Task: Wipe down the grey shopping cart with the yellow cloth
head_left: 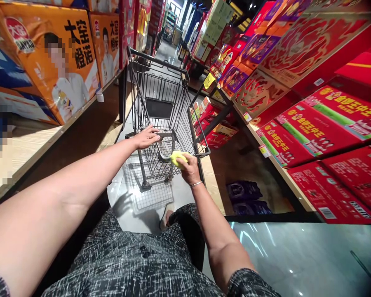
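Observation:
A black wire shopping cart (160,109) stands in front of me in the aisle. My left hand (146,137) lies over its near left rim, fingers stretched out and holding nothing. In my right hand (190,169) is a crumpled bright yellow cloth (178,158), pressed against the near rim of the basket. The fingers of that hand are wrapped round the cloth and hide part of it. Inside the basket, no goods show through the wire.
Shelves line both sides closely. Orange drink cartons (71,62) stand on the left, red gift boxes (309,132) on the right. Dark purple packs (247,198) lie low under the right shelf. A tiled floor (120,192) runs ahead between the shelves.

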Motion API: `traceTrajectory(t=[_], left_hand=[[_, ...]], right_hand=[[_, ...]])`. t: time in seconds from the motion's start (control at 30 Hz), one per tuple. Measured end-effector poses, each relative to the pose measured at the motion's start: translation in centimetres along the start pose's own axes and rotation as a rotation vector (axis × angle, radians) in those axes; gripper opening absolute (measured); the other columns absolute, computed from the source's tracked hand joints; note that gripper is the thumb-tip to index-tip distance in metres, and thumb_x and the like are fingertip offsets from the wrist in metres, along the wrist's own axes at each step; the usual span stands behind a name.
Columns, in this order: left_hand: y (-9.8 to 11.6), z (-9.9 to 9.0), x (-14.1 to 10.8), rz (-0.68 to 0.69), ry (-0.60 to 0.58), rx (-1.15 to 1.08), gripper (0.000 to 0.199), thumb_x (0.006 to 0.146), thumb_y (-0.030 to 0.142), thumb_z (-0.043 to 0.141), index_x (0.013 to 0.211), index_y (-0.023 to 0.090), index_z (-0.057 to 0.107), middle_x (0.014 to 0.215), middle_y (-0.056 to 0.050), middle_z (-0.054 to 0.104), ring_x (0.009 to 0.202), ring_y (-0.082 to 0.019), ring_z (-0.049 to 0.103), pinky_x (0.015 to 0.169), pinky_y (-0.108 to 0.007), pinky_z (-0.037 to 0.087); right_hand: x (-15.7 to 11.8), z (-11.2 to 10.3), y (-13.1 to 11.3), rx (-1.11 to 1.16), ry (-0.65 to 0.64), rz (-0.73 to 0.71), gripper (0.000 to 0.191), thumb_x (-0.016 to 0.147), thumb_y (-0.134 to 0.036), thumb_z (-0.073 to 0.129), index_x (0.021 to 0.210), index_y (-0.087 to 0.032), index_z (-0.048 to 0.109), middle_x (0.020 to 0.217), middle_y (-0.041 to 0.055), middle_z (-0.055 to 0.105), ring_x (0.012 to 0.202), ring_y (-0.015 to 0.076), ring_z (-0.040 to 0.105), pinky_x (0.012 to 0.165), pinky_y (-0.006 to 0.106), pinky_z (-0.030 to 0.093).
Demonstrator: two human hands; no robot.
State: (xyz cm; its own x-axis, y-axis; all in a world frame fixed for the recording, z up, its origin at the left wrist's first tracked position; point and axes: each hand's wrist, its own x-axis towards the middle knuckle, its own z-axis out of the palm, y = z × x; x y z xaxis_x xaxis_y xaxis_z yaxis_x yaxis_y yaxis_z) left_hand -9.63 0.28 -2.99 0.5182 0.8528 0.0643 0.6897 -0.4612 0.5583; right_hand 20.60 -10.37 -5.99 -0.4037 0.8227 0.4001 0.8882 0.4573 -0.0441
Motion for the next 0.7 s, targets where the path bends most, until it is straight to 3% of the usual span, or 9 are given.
traceTrajectory(t=[0.07,0.13,0.23,0.3,0.43,0.53,0.63,0.7], left_hand=[[0.0,-0.2,-0.2,-0.006,0.017,0.013,0.064,0.096,0.062,0.023,0.109,0.02,0.069,0.152,-0.004,0.04,0.151,-0.03,0.005,0.123,-0.047,0.011],[0.3,-0.4,-0.4,-0.03,0.032,0.021,0.066,0.095,0.064,0.023,0.107,0.02,0.07,0.15,-0.005,0.042,0.151,-0.03,0.006,0.123,-0.046,0.01],[1.2,-0.8,-1.0,-0.071,-0.026,0.01,0.072,0.096,0.064,0.017,0.096,0.02,0.074,0.146,-0.004,0.047,0.151,-0.032,-0.001,0.123,-0.048,0.005],[1.7,-1.0,-1.6,-0.062,-0.085,-0.015,0.077,0.097,0.064,0.013,0.088,0.02,0.076,0.142,-0.003,0.052,0.151,-0.031,-0.008,0.122,-0.049,0.003],[1.5,-1.6,-2.8,-0.043,-0.099,-0.065,0.081,0.1,0.054,0.004,0.09,0.02,0.077,0.138,-0.002,0.056,0.151,-0.025,-0.007,0.123,-0.043,0.002],[0.5,-2.1,-3.4,-0.075,-0.093,-0.081,0.085,0.101,0.05,-0.001,0.088,0.02,0.077,0.135,-0.001,0.06,0.151,-0.022,-0.004,0.123,-0.04,0.002],[-0.5,-2.4,-4.1,-0.093,-0.056,-0.062,0.088,0.1,0.051,-0.003,0.09,0.018,0.077,0.129,-0.005,0.064,0.151,-0.023,0.0,0.123,-0.039,0.012],[-0.9,-2.5,-4.5,-0.099,0.005,0.004,0.087,0.1,0.053,-0.004,0.1,0.017,0.076,0.121,-0.008,0.068,0.151,-0.022,0.006,0.121,-0.038,0.019]], right_hand=[[-0.4,-0.4,2.3,-0.016,0.057,0.166,0.043,0.081,-0.01,0.052,0.117,-0.026,0.069,0.129,0.0091,0.052,0.117,0.0245,0.045,0.098,0.042,0.043],[-0.6,-0.3,3.0,-0.034,0.133,0.351,0.052,0.075,-0.008,0.051,0.123,-0.025,0.064,0.132,0.0114,0.048,0.116,0.0254,0.045,0.097,0.043,0.042],[-0.3,0.8,-0.2,-0.045,0.188,0.482,0.057,0.073,-0.011,0.052,0.129,-0.023,0.059,0.133,0.0136,0.042,0.116,0.0274,0.044,0.096,0.046,0.041],[0.1,1.9,-4.2,-0.031,0.14,0.39,0.056,0.076,-0.016,0.055,0.131,-0.024,0.058,0.135,0.0136,0.039,0.117,0.0289,0.043,0.098,0.046,0.041],[1.0,3.7,-11.2,0.016,-0.014,0.014,0.049,0.085,-0.028,0.057,0.134,-0.032,0.058,0.142,0.0086,0.036,0.128,0.0306,0.034,0.107,0.046,0.035],[1.5,5.3,-13.3,0.014,-0.114,-0.087,0.048,0.091,-0.026,0.054,0.135,-0.042,0.056,0.142,0.0042,0.04,0.129,0.0297,0.031,0.11,0.047,0.03],[1.0,7.6,-14.1,-0.002,-0.264,-0.135,0.051,0.096,-0.024,0.046,0.138,-0.052,0.048,0.143,0.0,0.043,0.126,0.0275,0.033,0.108,0.047,0.033],[-0.1,9.5,-14.6,0.0,-0.387,-0.188,0.052,0.099,-0.023,0.039,0.142,-0.053,0.042,0.145,-0.0008,0.043,0.124,0.0264,0.036,0.103,0.046,0.037]])
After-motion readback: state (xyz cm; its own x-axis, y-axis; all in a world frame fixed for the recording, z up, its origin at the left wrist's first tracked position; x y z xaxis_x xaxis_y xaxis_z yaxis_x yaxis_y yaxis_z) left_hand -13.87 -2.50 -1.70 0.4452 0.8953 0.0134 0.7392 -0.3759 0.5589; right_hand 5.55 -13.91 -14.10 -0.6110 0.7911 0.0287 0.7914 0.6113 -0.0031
